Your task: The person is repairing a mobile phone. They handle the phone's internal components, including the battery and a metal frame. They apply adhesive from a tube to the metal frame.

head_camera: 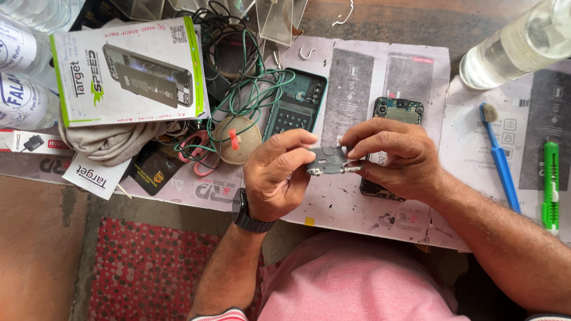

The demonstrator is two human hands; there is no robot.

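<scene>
Head view: left hand (276,175) and right hand (395,156) pinch a small grey phone part (328,161); opened phone (397,112) at twelve o'clock, awaiting careful seating.

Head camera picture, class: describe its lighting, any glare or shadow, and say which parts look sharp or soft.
Head view: even, soft daylight, only faint shadows under the left hand and right hand; bright glare on the clear plastic bottle at top right; the small grey phone part held between both hands and the blue toothbrush look sharp; the pink shirt at the bottom edge is softer.
</scene>
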